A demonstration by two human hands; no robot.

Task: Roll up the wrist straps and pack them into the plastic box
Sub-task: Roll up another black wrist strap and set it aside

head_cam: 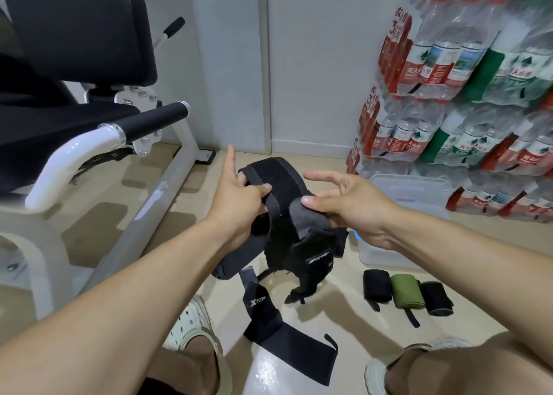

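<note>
So both hands are up in front holding one black wrist strap [281, 215] over the floor [179, 191]. The left hand [239, 197] has its thumb and lower fingers curled round the wide padded end, index finger sticking straight out. The right hand [350, 203] pinches the grey fuzzy end with its thumb, the other fingers spread loose above it.

What matters here: the strap's long run drapes down and toward the person from between the two grips, so the free tail hangs below, not out to a side. I'd guess rolling starts from the end under the right thumb.

The plastic box [410, 185] sits on the floor just right of the right hand, so that hand is the nearer one for packing. Three rolled straps [407, 294] lie in a row in front of the box, and one unrolled strap [284, 340] lies flat by the shoes.
</note>
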